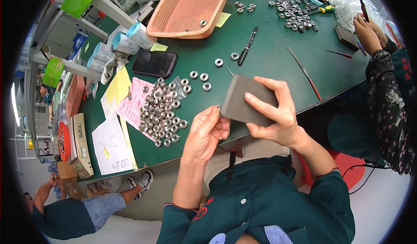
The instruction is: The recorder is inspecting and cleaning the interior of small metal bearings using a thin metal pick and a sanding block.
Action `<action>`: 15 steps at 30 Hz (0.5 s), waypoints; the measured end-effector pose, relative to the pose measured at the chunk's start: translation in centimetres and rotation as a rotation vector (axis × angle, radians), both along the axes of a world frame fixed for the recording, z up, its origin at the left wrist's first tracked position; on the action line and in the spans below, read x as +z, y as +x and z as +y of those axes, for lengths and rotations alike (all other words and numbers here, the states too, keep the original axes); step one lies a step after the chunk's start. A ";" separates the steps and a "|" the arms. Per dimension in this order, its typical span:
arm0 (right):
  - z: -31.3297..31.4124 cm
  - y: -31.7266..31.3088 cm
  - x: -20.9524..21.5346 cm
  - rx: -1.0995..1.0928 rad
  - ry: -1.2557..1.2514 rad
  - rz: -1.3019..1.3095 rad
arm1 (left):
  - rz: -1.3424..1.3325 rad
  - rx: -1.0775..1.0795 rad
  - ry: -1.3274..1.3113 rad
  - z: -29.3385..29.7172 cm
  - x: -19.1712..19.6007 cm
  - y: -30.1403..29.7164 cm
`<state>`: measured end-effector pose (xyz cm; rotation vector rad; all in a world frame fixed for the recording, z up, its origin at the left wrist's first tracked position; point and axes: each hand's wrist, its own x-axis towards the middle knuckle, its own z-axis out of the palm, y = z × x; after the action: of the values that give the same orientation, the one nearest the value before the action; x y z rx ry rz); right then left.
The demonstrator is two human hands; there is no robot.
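Grey block point(248, 102) sits in your right hand point(278, 113), held above the near edge of the green counter point(269, 57); your right grip is closed on it, thumb across the near face and fingers wrapped over the far upper edge. Its long axis runs from upper left to lower right across the view, with one corner pointing up and away from you toward the black pen point(247, 46). Your left hand point(204, 133) is just beside the block's lower left corner, its grip pinched together on a small metal part point(218, 109) that touches that corner; the part is too small to make out clearly. To the left of your hands a heap of small metal rings point(161, 113) lies on a pink sheet point(132, 102), with a few loose rings point(199, 76) between the heap and the block. A black phone point(154, 63) lies beyond the heap, and an orange basket point(186, 9) stands further back. At the far right another person's hand point(367, 33) rests on the counter, near a second scatter of rings point(293, 13).
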<state>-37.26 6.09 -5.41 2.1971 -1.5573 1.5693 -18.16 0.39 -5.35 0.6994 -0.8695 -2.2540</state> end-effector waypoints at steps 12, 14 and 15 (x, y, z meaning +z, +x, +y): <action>0.1 -0.4 0.1 0.022 -0.104 0.038 | 0.043 -0.040 -0.015 -0.1 0.2 0.1; -0.1 -1.1 -0.1 -0.060 -0.079 0.089 | 0.013 -0.038 0.009 0.0 0.1 0.2; 0.0 -1.2 0.1 -0.092 -0.070 0.111 | -0.003 -0.035 0.020 0.1 0.2 0.4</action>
<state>-38.48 6.08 -5.32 2.1049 -1.5246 1.4285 -17.81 0.48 -5.14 0.7018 -0.8686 -2.2959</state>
